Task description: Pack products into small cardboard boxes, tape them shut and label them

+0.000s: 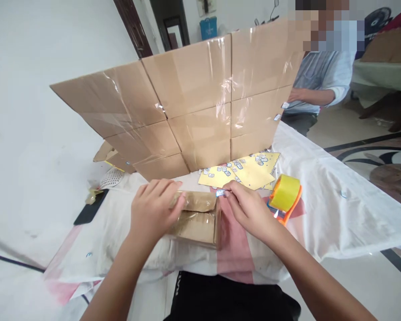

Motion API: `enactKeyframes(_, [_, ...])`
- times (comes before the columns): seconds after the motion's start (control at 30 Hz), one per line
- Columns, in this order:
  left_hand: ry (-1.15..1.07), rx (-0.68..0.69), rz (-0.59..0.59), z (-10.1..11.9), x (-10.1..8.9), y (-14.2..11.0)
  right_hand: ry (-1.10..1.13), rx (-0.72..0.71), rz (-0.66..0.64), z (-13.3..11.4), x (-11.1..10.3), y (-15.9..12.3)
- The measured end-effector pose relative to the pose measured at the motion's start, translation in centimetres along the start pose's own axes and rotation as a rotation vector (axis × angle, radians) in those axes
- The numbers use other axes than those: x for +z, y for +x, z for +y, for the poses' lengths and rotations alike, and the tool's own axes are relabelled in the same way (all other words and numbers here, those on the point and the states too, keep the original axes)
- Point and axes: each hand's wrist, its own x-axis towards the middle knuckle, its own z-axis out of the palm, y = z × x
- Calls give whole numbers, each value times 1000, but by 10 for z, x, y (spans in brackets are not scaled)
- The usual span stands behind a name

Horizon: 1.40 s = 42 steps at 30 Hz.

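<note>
A small cardboard box (197, 226), covered in shiny clear tape, lies on the cloth in front of me. My left hand (157, 207) is closed over its left end, thumb on the top and fingers curled over the far edge. Between the thumb and fingers of my right hand (245, 203) is a small white and blue sticker (221, 193), at the box's far right corner. Whether the sticker touches the box I cannot tell. To the right of that hand sits a tape dispenser (285, 196) with a yellow roll and orange frame.
A large taped cardboard panel (203, 129) stands upright across the table. Yellow sheets (254, 171) bearing small stickers lie before it. A dark phone (91, 207) is at the left edge of the white tablecloth (337, 214). Another person (334, 80) is behind the panel, right.
</note>
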Motion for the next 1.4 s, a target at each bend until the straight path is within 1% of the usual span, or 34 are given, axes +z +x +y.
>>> enactKeyframes(0.07, [-40, -103, -145, -18, 15, -4, -47, 93, -60, 15, 4, -18])
enactKeyframes(0.13, [-142, -219, -306, -33, 29, -9, -44, 155, -132, 28, 13, -36])
enactKeyframes(0.2, [-266, -313, -440, -43, 39, -14, -56, 137, -193, 37, 26, -50])
enactKeyframes(0.27, [-333, -365, -505, -46, 43, -17, -82, 83, -229, 41, 37, -61])
enactKeyframes(0.37, [-348, -379, -524, -45, 42, -19, -88, 68, -225, 43, 50, -69])
enactKeyframes(0.53, [-337, -396, -550, -42, 38, -16, 46, 147, -136, 42, 61, -73])
enactKeyframes(0.6, [-328, -392, -560, -42, 39, -16, 65, 169, -108, 41, 65, -74])
enactKeyframes(0.8, [-315, -365, -525, -46, 43, -19, 77, 235, -30, 38, 80, -79])
enactKeyframes(0.87, [-307, -364, -542, -46, 42, -19, 62, 229, 11, 37, 84, -81])
enactKeyframes(1.0, [-269, -358, -640, -44, 37, -15, 14, 166, 93, 36, 88, -82])
enactKeyframes(1.07, [-260, -361, -649, -42, 35, -14, 15, 154, 113, 35, 88, -81])
enactKeyframes(1.13, [-259, -363, -655, -41, 33, -13, 67, 186, 119, 35, 88, -79])
enactKeyframes(1.27, [-258, -363, -657, -40, 33, -13, 175, 323, 170, 34, 88, -79])
enactKeyframes(1.4, [-256, -369, -649, -40, 33, -13, 347, 360, 262, 28, 99, -87])
